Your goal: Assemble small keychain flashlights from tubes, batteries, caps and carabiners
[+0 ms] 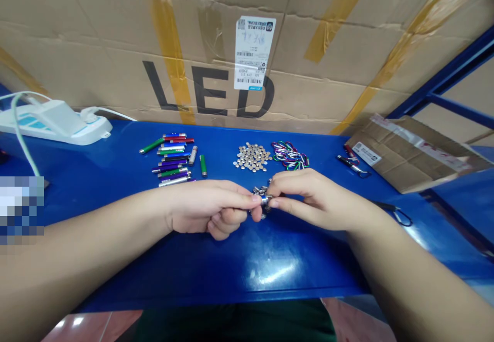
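Over the middle of the table, my left hand [219, 205] is closed, thumb and forefinger pinching a small flashlight tube [264, 199] with a bit of blue and silver showing. My right hand [309, 198] comes from the other side, its thumb and fingertips closed on the tube's silver end. Most of the tube is hidden by my fingers. Just behind and below it lie small silver metal parts [261, 191], partly covered by my hands. Farther back is a spread of button cells [252, 157], with a heap of coloured carabiners [290, 156] to its right.
Several coloured flashlight tubes [173, 151] lie at the left of the blue table [216, 275]. A white power strip [85, 128] sits far left. Finished-looking flashlights with clips [351, 164] lie by a small carton [417, 151]. A large cardboard box [108, 38] stands behind.
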`<state>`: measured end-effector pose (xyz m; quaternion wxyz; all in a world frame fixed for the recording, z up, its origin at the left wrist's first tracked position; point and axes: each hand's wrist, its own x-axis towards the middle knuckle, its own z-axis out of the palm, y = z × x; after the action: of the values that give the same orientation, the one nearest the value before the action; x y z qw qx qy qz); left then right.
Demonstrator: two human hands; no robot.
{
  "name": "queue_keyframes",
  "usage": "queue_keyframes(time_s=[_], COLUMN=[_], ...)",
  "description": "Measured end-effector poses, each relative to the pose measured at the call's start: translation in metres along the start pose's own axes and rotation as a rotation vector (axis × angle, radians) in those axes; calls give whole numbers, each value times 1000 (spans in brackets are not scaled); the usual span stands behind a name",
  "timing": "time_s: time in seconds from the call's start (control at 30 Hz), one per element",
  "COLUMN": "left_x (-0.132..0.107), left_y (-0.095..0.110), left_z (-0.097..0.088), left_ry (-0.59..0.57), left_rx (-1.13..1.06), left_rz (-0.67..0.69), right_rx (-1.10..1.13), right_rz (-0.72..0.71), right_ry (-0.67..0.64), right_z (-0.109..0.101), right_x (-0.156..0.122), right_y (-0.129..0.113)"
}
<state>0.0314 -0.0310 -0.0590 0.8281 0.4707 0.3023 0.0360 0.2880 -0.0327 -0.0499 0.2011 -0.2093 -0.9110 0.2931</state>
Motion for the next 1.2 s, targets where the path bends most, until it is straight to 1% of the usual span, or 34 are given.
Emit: queue_keyframes(time_s=[0.03,0.1,0.13,0.17,0.2,0.23,0.27,0.33,0.4,0.47,0.53,0.6,0.7,0.77,0.8,0.93,1.0,1.07,1.2], left_x=[0,1,2,4,5,6,7,7,6,6,6,8,9,9,9,9,10,12,13], left_y=[0,0,0,-1,-2,-3,-4,-7,-9,-10,-12,-15,-18,-20,-20,-22,-22,-23,-20], left_z=[-1,-1,0,2,4,7,10,15,17,17,16,15,13,12,11,6,2,-1,-3], left_ry=[-32,-35,-1,61,144,248,363,545,659,717,731,740,837,889,892,853,856,836,688], left_rx=[-52,-74,-49,8,104,245,423,789,1042,1215,1379,1479,1436,1397,1396,1399,1375,1348,1274], left_rz=[-25,-33,-19,9,51,111,184,306,349,366,390,400,428,486,519,613,635,627,555], right_rx=[-67,-236,-311,-359,-374,-360,-324,-241,-181,-105,-16,73,178,235,269,466,515,489,306], right_rz=[-21,-59,-73,-81,-80,-66,-45,9,53,87,138,204,258,260,263,330,342,317,202], right_ry=[13,52,72,84,91,90,86,72,80,119,152,130,75,85,93,70,61,70,94], right_z=[0,0,0,0,0,1,1,3,6,9,11,12,10,8,7,6,6,7,5], right_x=[0,0,0,0,0,0,1,2,3,5,7,7,7,6,6,6,5,5,4], right_y=[-1,-1,0,2,4,6,7,8,7,4,3,4,7,9,9,12,13,14,13])
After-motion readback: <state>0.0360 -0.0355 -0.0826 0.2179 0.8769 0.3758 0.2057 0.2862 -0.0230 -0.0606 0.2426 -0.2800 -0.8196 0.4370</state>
